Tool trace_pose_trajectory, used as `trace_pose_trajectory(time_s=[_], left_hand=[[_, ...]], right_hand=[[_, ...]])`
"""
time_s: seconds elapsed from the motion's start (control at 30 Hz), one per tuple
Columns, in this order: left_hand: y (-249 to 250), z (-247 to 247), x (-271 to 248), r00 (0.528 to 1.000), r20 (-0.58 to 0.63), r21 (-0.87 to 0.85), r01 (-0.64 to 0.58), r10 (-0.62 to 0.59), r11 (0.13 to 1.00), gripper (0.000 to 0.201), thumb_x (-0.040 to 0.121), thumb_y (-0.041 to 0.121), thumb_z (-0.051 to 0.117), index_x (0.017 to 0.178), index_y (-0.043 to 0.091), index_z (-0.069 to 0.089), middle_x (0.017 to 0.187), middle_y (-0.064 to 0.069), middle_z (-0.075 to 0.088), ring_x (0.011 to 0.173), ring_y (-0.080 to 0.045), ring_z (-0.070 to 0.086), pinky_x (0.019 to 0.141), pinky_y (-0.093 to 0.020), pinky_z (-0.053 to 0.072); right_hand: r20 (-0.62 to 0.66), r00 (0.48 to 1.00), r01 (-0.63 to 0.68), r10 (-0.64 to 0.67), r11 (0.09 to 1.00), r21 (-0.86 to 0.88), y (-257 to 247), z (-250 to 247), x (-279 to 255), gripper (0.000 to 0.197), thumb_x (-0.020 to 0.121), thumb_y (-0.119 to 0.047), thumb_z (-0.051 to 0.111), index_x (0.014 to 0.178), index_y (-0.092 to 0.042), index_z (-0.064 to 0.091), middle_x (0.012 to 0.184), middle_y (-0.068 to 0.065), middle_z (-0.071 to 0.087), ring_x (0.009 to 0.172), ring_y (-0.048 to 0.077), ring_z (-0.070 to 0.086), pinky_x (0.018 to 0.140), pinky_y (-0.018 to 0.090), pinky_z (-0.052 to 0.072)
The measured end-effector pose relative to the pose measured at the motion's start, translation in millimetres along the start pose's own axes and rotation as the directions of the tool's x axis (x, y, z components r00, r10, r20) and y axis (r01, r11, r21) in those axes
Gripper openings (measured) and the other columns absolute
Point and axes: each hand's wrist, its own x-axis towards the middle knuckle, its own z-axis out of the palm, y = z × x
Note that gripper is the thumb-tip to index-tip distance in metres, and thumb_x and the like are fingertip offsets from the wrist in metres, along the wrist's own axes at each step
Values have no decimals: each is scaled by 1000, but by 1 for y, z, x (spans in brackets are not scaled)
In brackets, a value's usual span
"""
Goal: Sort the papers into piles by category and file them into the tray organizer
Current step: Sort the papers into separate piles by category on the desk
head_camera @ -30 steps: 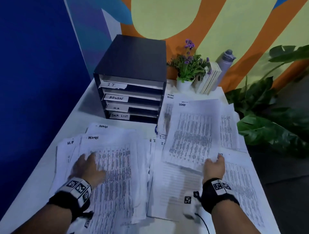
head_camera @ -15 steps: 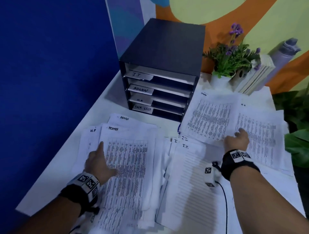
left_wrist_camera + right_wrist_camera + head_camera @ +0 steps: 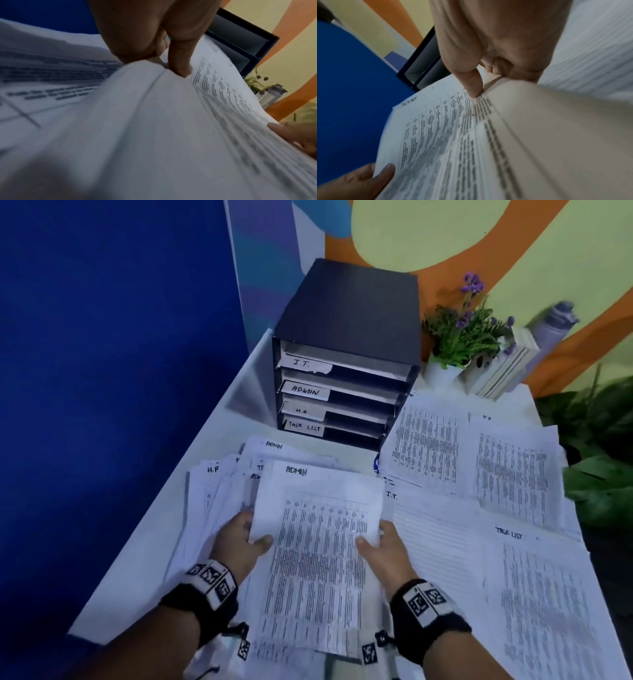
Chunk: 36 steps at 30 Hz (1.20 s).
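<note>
A sheaf of printed papers headed ADMIN [image 3: 317, 546] is lifted above the table in front of me. My left hand [image 3: 245, 537] pinches its left edge, thumb on top [image 3: 180, 67]. My right hand [image 3: 378, 542] pinches its right edge the same way [image 3: 473, 86]. The black tray organizer [image 3: 346, 364] stands at the back, its four trays labelled I.T., ADMIN, H.R and TASK LIST. Under the sheaf lies a fanned heap of H.R and ADMIN sheets [image 3: 219, 484]. Other sheets marked I.T. [image 3: 435, 529], H.R [image 3: 513, 470] and TASK LIST [image 3: 544, 594] lie to the right.
A blue partition [image 3: 113, 371] runs along the table's left edge. A potted purple-flowered plant [image 3: 462, 337], some books [image 3: 503, 371] and a grey bottle [image 3: 555, 326] stand at the back right. Large green leaves [image 3: 603, 474] hang past the right edge of the table.
My right hand left the papers at the right and came over to the ADMIN sheaf. Both hands took hold of its sides and raised it off the left heap.
</note>
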Motion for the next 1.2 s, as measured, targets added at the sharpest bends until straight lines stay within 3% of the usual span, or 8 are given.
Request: trace_pose_trajectory(time_s=[0.1,0.27,0.43,0.53,0.63,0.83,1.07,1.2], left_hand=[[-5,-6,-4,999,-30,-48,20,-22,999,14,84,11,72,87,17,60,80,8,67,76,-17,64,60,-20,45],[-15,-27,4,992,-119,91,52,-41,994,1,94,14,57,95,13,57,90,-6,63,83,-22,56,71,-23,37],[-15,-27,6,994,108,89,-37,27,995,18,96,8,45,106,13,59,96,-8,64,87,-21,58,68,-23,40],[-20,-28,15,988,115,383,-139,102,913,13,93,15,51,102,17,61,100,-10,59,93,-28,59,80,-32,50],[-29,-36,18,999,22,655,-46,43,754,54,82,31,68,133,26,49,140,-6,38,128,-30,38,106,-41,40],[-42,-46,23,996,-40,622,83,-74,778,106,69,31,83,151,21,15,140,-17,38,127,-35,43,104,-39,41],[-49,-58,20,985,-116,496,-51,124,867,28,91,13,59,118,6,62,129,-16,47,104,-33,58,98,-32,42],[-42,-49,7,980,-59,304,-163,190,938,14,98,13,49,105,6,60,102,-13,62,91,-27,56,75,-26,38]], right_hand=[[-94,995,-20,21,1000,4,-3,-3,-6,26,89,-17,67,112,-15,55,107,3,65,94,19,63,86,31,49],[-161,987,-21,9,997,-76,0,-10,-13,19,91,-24,64,99,-7,63,107,10,69,100,26,64,92,36,50],[-178,984,23,3,989,145,-6,4,-30,25,91,-14,63,114,-21,58,114,-4,66,103,17,62,97,37,48],[-295,955,23,18,991,134,-9,8,-35,22,91,-17,60,112,-11,57,113,-1,65,101,20,61,99,38,48],[-269,963,33,13,986,165,-16,9,-45,6,91,-10,61,91,-9,55,84,0,64,78,20,60,87,37,51],[-62,996,-58,60,997,45,-3,33,-58,23,74,-4,68,68,-16,49,66,1,50,61,18,48,60,27,38],[-45,984,-165,174,973,160,9,35,-52,29,60,-10,75,75,-14,50,72,9,50,67,19,49,64,34,40],[-6,985,-162,170,946,283,14,31,-51,33,63,-14,79,85,-9,55,84,10,60,80,25,61,75,39,48]])
